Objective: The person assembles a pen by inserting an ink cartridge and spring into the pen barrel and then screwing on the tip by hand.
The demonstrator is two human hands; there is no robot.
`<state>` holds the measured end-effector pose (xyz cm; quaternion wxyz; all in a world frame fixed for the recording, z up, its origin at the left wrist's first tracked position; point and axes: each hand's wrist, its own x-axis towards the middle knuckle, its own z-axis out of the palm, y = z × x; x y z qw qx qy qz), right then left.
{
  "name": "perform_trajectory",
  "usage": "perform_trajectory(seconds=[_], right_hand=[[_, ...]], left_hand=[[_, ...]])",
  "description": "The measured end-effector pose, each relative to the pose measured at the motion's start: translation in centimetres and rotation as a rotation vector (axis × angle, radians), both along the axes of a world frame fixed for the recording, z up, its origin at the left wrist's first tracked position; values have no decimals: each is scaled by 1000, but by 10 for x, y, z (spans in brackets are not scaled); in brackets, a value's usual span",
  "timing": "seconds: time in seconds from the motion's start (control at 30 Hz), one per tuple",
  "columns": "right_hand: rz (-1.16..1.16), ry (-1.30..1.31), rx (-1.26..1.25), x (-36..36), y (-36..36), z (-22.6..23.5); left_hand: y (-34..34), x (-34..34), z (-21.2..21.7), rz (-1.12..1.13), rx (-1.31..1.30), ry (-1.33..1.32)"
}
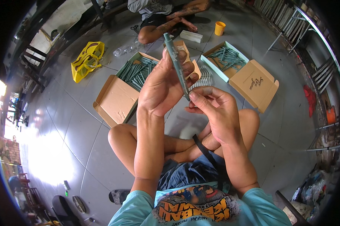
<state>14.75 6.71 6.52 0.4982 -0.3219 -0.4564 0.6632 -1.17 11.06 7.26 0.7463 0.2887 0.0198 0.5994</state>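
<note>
I sit cross-legged on a grey tiled floor. My left hand is wrapped around a grey-green pen that points up and away from me. Its lower tip is pinched by the thumb and fingers of my right hand. Just behind my hands lies a row of pale pen parts on the floor. An open cardboard box full of the same green pens stands to the left of my hands.
A second open box of pens stands at the right, its lid folded out. Another person sits on the floor opposite. A yellow bag, an orange cup and metal chairs lie around.
</note>
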Motion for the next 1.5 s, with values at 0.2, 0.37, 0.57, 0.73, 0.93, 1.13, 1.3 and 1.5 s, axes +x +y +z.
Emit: perform_trajectory(seconds=[0.2,0.37,0.57,0.73,0.93,1.13,1.3,1.5], right_hand=[[7,-9,-7,-1,-1,1],[26,-29,5,0,-2,3],[40,-46,12,-1,-3,3],[52,-49,7,-1,-4,5],[57,-36,1,0,-5,4],[55,-50,5,0,-4,3],[48,-56,13,-1,-4,2],[8,-63,58,-3,-2,0]], left_hand=[[0,1,-1,-1,38,10],[-2,3,2,19,20,7],[-1,3,-1,26,-66,-13],[2,0,-5,-17,-60,-22],[-1,4,0,41,-59,-7],[-1,5,-1,24,-71,-24],[1,2,-3,-6,-45,-33],[2,4,-3,-8,-56,-51]])
